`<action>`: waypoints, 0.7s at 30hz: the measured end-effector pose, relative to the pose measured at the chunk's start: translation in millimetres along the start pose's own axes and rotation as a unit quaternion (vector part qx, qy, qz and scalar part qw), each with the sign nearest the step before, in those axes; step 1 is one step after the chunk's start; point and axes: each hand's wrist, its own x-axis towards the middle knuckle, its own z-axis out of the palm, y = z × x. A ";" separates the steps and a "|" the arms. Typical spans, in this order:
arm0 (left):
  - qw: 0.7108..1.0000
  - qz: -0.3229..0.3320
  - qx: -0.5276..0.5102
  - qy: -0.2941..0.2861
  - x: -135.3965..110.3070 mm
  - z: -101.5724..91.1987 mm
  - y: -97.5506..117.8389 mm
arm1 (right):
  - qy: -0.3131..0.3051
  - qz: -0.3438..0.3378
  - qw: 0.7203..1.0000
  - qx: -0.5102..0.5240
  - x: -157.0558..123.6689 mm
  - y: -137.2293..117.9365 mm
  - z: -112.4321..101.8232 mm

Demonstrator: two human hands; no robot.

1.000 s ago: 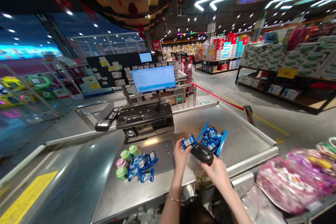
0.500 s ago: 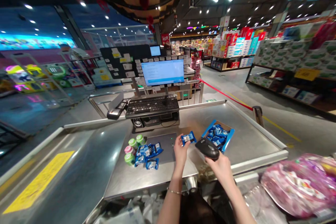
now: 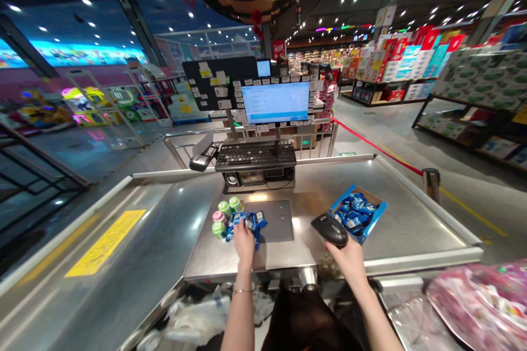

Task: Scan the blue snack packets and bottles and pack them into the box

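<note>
In front of the keyboard (image 3: 255, 156), the left hand (image 3: 244, 238) covers part of the blue packets (image 3: 260, 219), so whether its grip has one cannot be told; to the keyboard's right, the black scanner (image 3: 329, 229) hides fingers of the right hand (image 3: 348, 256); above the keyboard, the monitor's (image 3: 275, 101) text is too small to read; far right of the keyboard, the pink bag (image 3: 481, 299) is cut off.

The left hand (image 3: 244, 239) touches blue packets (image 3: 259, 220); the right hand (image 3: 348, 259) holds a black scanner (image 3: 330, 230).

Yellow sheet (image 3: 106, 242), red barrier belt (image 3: 371, 143), perhaps toys (image 3: 124, 97).
</note>
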 end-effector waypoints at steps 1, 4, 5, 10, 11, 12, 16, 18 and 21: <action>0.999 0.005 0.040 -0.009 -1.6 -2.8 -0.3 | -0.001 0.000 1.000 0.005 0.0 -0.4 1.0; 0.992 0.007 0.129 0.008 -10.8 -8.6 1.1 | -0.006 -0.002 1.000 0.012 0.3 0.1 2.0; 0.990 0.006 0.140 0.021 -14.8 -9.6 1.5 | -0.004 -0.003 1.000 0.011 0.6 0.9 1.6; 0.991 0.031 0.103 0.077 -31.0 -6.1 9.3 | 0.013 0.000 1.000 0.004 4.1 6.6 -3.4; 0.992 0.047 0.086 0.085 -33.0 -3.7 14.5 | 0.016 0.000 1.000 0.004 5.1 7.4 -4.9; 0.992 0.069 0.065 0.089 -34.9 -0.8 21.9 | 0.021 -0.002 1.000 0.006 6.0 7.9 -6.6; 0.979 0.189 -0.052 0.048 -46.1 14.3 75.3 | 0.064 0.000 0.998 0.028 10.0 7.6 -16.2; 0.963 0.241 -0.117 -0.003 -57.2 22.8 112.9 | 0.093 0.016 0.994 0.051 12.2 6.8 -23.5; 0.923 0.306 -0.201 -0.118 -78.0 37.1 170.7 | 0.157 0.047 0.981 0.106 15.3 4.9 -38.4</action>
